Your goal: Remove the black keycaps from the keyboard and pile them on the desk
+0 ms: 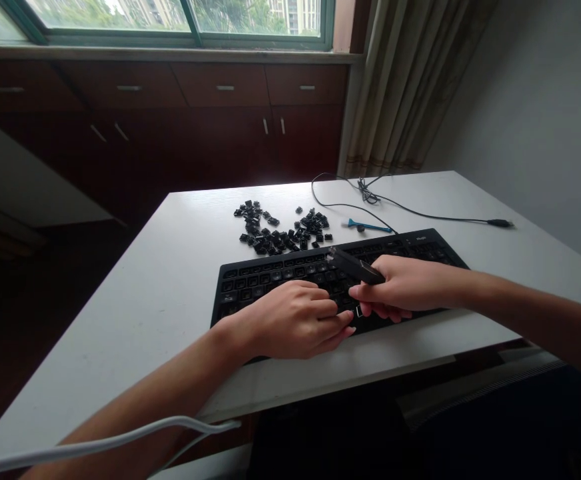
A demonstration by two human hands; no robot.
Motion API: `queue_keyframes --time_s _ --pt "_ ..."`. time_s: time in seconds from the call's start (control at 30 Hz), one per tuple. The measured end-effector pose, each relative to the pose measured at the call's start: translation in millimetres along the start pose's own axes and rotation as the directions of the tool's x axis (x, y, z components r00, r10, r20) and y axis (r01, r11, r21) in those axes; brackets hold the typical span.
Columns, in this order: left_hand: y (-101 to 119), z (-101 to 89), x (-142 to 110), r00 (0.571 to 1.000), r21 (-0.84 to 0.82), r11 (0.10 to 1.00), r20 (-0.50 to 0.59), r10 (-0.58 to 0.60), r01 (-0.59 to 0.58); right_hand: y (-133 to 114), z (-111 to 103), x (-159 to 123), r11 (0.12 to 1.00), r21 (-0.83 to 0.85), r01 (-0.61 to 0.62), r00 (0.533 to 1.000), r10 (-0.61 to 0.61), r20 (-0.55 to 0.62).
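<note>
A black keyboard (245,283) lies on the white table, many of its keycaps off and the sockets bare. My right hand (395,287) is closed around a black handled tool (353,265) with a pale tip, held slanting over the middle keys; its exact kind is unclear. My left hand (303,320) rests over the keyboard's lower front part, fingers curled and fingertips close to my right fingers. Whether anything is between the left fingers is hidden. Loose black keycaps (270,240) lie in a pile behind the keyboard.
A blue brush-like tool (368,225) lies behind the keyboard, beside a single keycap (360,229). The keyboard's black cable (420,211) runs back right to its plug (499,223). A white cord (135,433) crosses in front of my left forearm. Cabinets (220,140) stand beyond the table.
</note>
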State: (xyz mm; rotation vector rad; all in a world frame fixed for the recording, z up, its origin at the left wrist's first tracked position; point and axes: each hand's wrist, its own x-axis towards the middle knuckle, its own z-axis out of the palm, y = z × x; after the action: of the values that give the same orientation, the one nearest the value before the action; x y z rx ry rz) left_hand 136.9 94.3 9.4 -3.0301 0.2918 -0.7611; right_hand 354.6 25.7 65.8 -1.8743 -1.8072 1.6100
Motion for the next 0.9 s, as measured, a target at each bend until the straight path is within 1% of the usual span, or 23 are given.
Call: queue_keyframes --time_s 0.07,0.13,0.2,0.23,0.37,0.47,0.53,0.63,0.77,0.9 --pt "0 -0.3 0 1.0 -0.003 1.0 -0.013 0.005 -0.005 -6 -4 0 0.986 -0.164 0.011 1.0 -0.009 0.014" --pt "0 -0.6 1 0.999 -0.005 1.0 -0.035 0.008 -0.008 -13 -9 1 0.94 -0.341 0.028 0.999 -0.034 -0.011" --pt "0 -0.8 1 0.998 0.002 1.0 -0.057 0.003 -0.003 -18 -12 2 0.894 -0.447 0.023 0.998 -0.048 -0.043" --pt "0 -1.0 1 0.998 0.008 1.0 -0.063 -0.001 0.001 -20 -13 2 0.885 -0.466 0.017 0.998 -0.045 -0.049" --pt "2 -2.0 2 0.999 0.036 0.999 -0.053 0.006 -0.004 -18 -12 0 0.916 -0.401 0.006 1.0 -0.01 -0.007" --pt "3 -2.4 3 0.999 0.051 0.999 -0.053 0.004 -0.002 -11 -10 -4 0.938 -0.347 0.009 1.0 -0.017 -0.02" --pt "3 -2.2 2 0.998 0.043 0.999 -0.057 -0.002 0.005 -7 -9 -6 0.948 -0.319 -0.004 0.999 -0.006 -0.032" --pt "3 -1.2 2 0.999 0.0 1.0 -0.049 0.008 -0.008 -4 -8 -5 0.962 -0.269 -0.041 0.999 0.038 -0.016" --pt "2 -0.4 2 0.999 -0.014 1.0 -0.042 0.015 -0.016 -8 -8 1 0.969 -0.245 -0.039 0.999 0.041 0.005" --pt "2 -0.8 1 0.999 -0.008 1.0 -0.05 0.009 -0.009 -15 -6 3 0.962 -0.272 -0.019 1.0 0.021 0.004"
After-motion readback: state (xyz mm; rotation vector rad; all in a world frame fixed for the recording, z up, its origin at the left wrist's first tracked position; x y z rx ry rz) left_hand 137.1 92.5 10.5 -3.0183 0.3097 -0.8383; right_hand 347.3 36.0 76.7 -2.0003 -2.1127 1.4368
